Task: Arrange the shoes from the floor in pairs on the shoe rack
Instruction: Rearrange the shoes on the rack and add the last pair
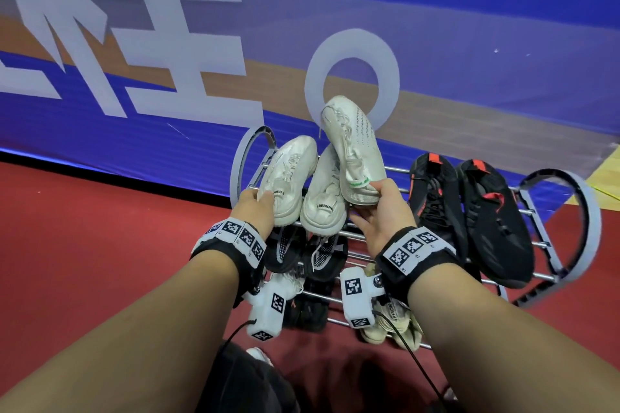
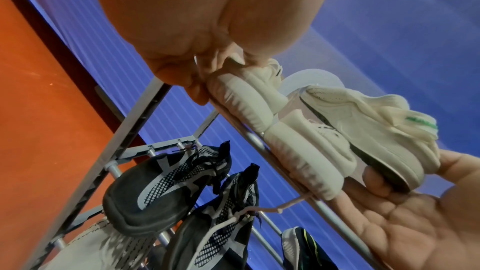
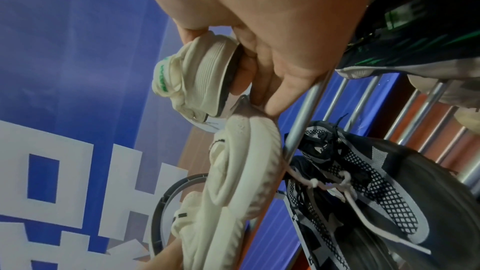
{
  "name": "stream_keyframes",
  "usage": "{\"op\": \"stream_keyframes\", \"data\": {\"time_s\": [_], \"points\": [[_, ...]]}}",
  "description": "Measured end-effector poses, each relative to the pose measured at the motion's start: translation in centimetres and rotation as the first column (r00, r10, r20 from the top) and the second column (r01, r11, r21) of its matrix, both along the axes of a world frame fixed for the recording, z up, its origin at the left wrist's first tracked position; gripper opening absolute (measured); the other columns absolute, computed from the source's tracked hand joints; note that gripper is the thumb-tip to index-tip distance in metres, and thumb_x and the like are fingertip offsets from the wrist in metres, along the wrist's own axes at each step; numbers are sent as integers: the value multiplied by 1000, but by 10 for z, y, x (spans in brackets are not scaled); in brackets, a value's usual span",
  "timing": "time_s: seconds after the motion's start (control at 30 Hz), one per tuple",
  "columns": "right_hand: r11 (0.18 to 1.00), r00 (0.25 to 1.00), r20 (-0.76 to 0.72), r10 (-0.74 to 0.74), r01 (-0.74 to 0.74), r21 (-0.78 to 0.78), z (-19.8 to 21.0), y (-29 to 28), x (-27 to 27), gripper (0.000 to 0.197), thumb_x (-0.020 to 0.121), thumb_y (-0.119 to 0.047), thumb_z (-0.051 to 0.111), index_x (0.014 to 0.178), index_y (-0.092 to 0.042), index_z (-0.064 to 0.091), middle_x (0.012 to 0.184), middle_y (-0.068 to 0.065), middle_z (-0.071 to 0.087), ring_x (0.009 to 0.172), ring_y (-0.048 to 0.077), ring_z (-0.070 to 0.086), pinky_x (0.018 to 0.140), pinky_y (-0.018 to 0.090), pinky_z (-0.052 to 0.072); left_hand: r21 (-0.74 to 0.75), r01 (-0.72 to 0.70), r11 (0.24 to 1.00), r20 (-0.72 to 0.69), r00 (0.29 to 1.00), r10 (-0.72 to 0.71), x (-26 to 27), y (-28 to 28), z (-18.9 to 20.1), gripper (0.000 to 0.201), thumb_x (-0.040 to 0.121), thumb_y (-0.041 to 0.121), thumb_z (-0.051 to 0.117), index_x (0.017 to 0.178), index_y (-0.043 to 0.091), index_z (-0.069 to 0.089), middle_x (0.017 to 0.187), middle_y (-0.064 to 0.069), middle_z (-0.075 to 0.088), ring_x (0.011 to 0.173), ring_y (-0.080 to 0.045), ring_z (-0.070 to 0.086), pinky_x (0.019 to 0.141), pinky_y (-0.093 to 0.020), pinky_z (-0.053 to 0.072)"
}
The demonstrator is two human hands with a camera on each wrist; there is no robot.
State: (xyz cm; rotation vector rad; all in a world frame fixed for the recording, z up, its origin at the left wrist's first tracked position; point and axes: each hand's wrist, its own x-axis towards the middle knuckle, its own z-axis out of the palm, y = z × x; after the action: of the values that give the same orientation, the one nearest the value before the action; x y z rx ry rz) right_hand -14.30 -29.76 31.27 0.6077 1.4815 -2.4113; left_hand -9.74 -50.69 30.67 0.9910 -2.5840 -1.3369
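Our right hand (image 1: 385, 211) has its grip pinched on the heel of a white sneaker with a green tab (image 1: 354, 147), held tilted above the shoe rack (image 1: 563, 231). Our left hand (image 1: 255, 208) grips the heel of the left chunky white sneaker (image 1: 288, 174) on the top shelf, its mate (image 1: 323, 198) touching beside it. A black pair (image 1: 469, 211) sits further right.

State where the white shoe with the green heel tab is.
Head view, centre: the right hand holds this shoe by the heel above the rack's top shelf, beside two white shoes.
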Motion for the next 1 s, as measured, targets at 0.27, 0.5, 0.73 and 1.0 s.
{"op": "stream_keyframes", "data": {"time_s": [0.27,0.5,0.73,1.0], "points": [[988,990,-110,85,-98,-119,45,18,45,34,89,-22,65,122,-13,71,118,7,76,108,24,71,102,43,54,-85,5,996,-162,987,-19,30,14,67,29,100,41,50,94,14,57,90,-4,62,80,-25,58,62,-32,41],[871,871,-48,488,-490,-33,52,51,117,45,93,-15,56,134,2,60,127,19,70,112,39,70,98,45,56,656,239,716,-398,916,59,73,59,104,37,97,43,66,122,17,58,124,-9,66,93,-22,73,90,-49,59],[711,705,161,691,-703,28,20,72,168,45,92,-4,50,134,8,57,120,32,69,82,42,76,64,40,66,746,51,665,-150,984,92,132,46,63,26,97,6,60,123,1,61,88,-13,77,65,-21,76,49,-33,60],[528,590,403,699,-807,266,-41,69,192,27,93,-26,48,72,-15,60,50,4,51,36,14,50,39,17,30,750,-178,637,259,965,-36,173,24,-46,19,99,6,57,115,-3,61,102,-25,72,79,-36,76,55,-46,61]]}}
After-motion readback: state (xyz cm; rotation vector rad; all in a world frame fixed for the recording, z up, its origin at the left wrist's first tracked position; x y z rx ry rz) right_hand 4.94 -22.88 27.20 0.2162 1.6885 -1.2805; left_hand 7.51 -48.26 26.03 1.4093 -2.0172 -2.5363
